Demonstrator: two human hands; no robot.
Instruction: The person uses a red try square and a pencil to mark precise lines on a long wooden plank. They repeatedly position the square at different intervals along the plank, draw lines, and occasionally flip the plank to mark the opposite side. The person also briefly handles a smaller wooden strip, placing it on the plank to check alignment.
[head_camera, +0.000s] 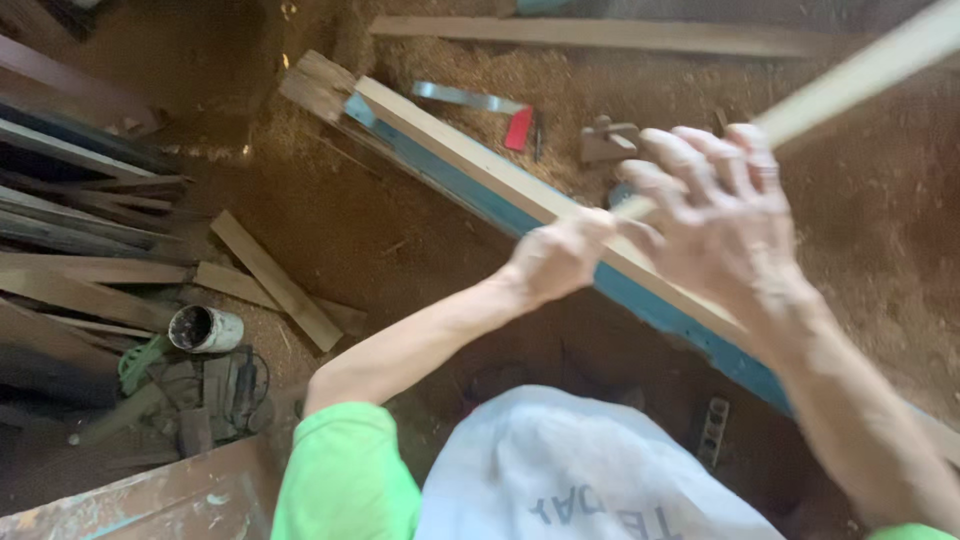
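A person in a green shirt grips a thin, pale wooden strip (860, 75) with both hands close together: the left hand (560, 255) is clenched on its near end, the right hand (725, 215) wrapped round it just beyond. Below the hands lies a long plank with a blue edge (480, 165). The strip looks uncut and not yet laid on the plank.

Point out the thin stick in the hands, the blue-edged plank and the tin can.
Stick (860, 75), head view, on its bare upper length.
Plank (450, 135), head view, on its pale top face.
Can (205, 329), head view, on its side.
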